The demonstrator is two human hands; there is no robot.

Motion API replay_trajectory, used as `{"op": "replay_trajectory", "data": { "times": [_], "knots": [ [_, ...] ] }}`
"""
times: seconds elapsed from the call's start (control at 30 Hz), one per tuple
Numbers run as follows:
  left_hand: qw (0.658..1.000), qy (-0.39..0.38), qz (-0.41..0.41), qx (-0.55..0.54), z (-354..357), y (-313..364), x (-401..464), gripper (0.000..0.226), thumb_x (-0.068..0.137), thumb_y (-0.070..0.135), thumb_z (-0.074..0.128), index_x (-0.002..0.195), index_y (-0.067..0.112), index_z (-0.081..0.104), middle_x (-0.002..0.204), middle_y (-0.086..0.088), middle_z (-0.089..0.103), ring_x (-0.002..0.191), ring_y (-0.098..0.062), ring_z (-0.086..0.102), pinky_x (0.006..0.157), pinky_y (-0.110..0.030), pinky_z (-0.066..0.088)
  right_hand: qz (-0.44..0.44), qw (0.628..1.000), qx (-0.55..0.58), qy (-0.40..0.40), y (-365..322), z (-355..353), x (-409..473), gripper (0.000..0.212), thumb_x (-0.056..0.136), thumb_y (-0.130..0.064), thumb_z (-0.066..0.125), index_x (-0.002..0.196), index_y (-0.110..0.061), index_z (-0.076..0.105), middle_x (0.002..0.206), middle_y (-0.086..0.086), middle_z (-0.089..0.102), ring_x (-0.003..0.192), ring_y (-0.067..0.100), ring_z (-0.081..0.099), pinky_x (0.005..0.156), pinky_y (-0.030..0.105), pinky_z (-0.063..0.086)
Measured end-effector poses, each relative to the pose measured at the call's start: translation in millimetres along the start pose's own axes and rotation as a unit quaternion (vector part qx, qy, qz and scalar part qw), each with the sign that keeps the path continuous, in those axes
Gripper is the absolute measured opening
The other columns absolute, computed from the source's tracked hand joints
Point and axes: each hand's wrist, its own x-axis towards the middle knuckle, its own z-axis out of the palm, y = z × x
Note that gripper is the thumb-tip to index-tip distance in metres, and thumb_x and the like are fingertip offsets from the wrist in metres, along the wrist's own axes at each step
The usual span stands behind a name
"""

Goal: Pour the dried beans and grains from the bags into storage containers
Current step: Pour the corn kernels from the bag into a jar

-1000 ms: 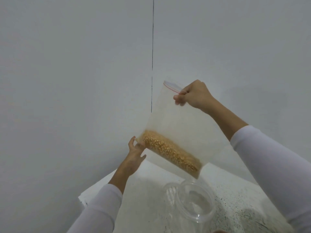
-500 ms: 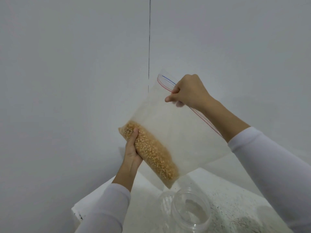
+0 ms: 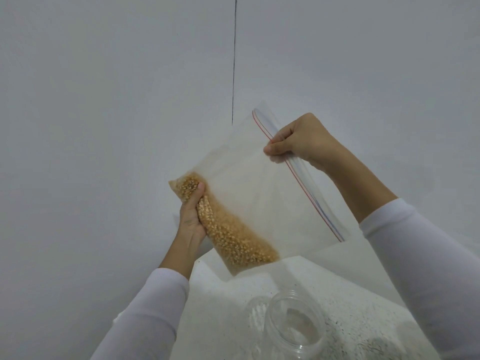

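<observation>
A clear zip bag (image 3: 259,193) hangs tilted in the air above the table, with yellow corn kernels (image 3: 233,240) piled along its lower left edge. My left hand (image 3: 191,216) grips the bag's bottom corner, thumb pressed into the kernels. My right hand (image 3: 298,139) pinches the bag at its red and blue zip strip, held higher. A clear plastic jar (image 3: 293,326) stands below with its mouth open and no lid; it looks empty.
The jar stands on a white speckled tabletop (image 3: 363,307) whose far corner meets a plain grey wall. A thin dark seam (image 3: 234,61) runs down the wall behind the bag.
My left hand moved from touching the bag's corner to gripping it and raised it. The bag turned so the zip edge now slopes down to the right and the kernels slid toward the lower end.
</observation>
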Motion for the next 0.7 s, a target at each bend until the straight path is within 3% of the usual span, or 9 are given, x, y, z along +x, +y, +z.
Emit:
{"op": "replay_trajectory", "data": {
  "times": [0.07, 0.2, 0.27, 0.37, 0.43, 0.53, 0.7],
  "knots": [
    [1.0, 0.0, 0.007, -0.007, 1, 5, -2, 0.038, 0.053, 0.026, 0.089, 0.084, 0.013, 0.071, 0.075, -0.005, 0.07, 0.063, -0.019, 0.067, 0.066, -0.038, 0.059, 0.011, 0.999, 0.041, 0.029, 0, 3, -3, 0.013, 0.069, 0.006, 0.078, 0.077, 0.011, 0.069, 0.072, 0.019, 0.069, 0.058, 0.023, 0.066, 0.063, 0.025, 0.058],
    [0.999, -0.022, 0.016, -0.019, 6, 14, -10, 0.064, 0.033, 0.024, 0.095, 0.089, 0.009, 0.069, 0.077, -0.002, 0.074, 0.067, -0.014, 0.071, 0.062, -0.033, 0.059, 0.01, 0.995, 0.074, 0.064, -3, 11, -6, 0.006, 0.069, 0.012, 0.073, 0.07, 0.01, 0.067, 0.074, 0.022, 0.068, 0.059, 0.027, 0.064, 0.062, 0.027, 0.059],
    [0.999, -0.019, 0.017, -0.029, 6, 16, -13, 0.053, 0.048, 0.023, 0.089, 0.094, 0.01, 0.066, 0.08, 0.0, 0.074, 0.07, -0.012, 0.071, 0.062, -0.031, 0.06, 0.004, 0.994, 0.081, 0.078, -5, 14, -8, 0.007, 0.069, 0.011, 0.072, 0.066, 0.007, 0.068, 0.072, 0.021, 0.068, 0.062, 0.03, 0.065, 0.068, 0.033, 0.06],
    [0.999, -0.024, 0.021, -0.03, 6, 19, -17, 0.058, 0.041, 0.024, 0.093, 0.091, 0.011, 0.067, 0.08, -0.001, 0.073, 0.069, -0.013, 0.07, 0.067, -0.032, 0.058, -0.003, 0.993, 0.086, 0.083, -5, 17, -11, 0.009, 0.069, 0.01, 0.071, 0.063, 0.006, 0.068, 0.069, 0.019, 0.068, 0.064, 0.03, 0.066, 0.073, 0.038, 0.06],
    [0.999, -0.031, 0.026, -0.022, 4, 24, -19, 0.044, 0.045, 0.021, 0.089, 0.082, 0.011, 0.068, 0.073, -0.001, 0.071, 0.064, -0.014, 0.068, 0.063, -0.03, 0.059, -0.001, 0.992, 0.091, 0.083, -6, 18, -16, 0.006, 0.07, 0.01, 0.071, 0.065, 0.009, 0.067, 0.07, 0.019, 0.068, 0.066, 0.031, 0.067, 0.074, 0.039, 0.059],
    [0.999, -0.026, 0.03, 0.009, 5, 34, -21, 0.051, 0.037, 0.018, 0.094, 0.081, 0.011, 0.068, 0.077, -0.004, 0.067, 0.071, -0.017, 0.065, 0.074, -0.034, 0.056, 0.009, 0.99, 0.111, 0.083, -7, 16, -26, 0.006, 0.07, 0.01, 0.072, 0.069, 0.012, 0.067, 0.072, 0.02, 0.068, 0.067, 0.03, 0.067, 0.072, 0.036, 0.06],
    [0.999, -0.002, 0.042, 0.018, 9, 53, -23, 0.028, 0.062, 0.009, 0.079, 0.087, 0.007, 0.066, 0.082, -0.006, 0.067, 0.081, -0.02, 0.062, 0.091, -0.039, 0.05, 0.013, 0.99, 0.129, 0.064, -12, 11, -45, 0.01, 0.075, 0.003, 0.074, 0.07, 0.007, 0.067, 0.07, 0.017, 0.067, 0.058, 0.024, 0.064, 0.067, 0.031, 0.06]
  ]
}}
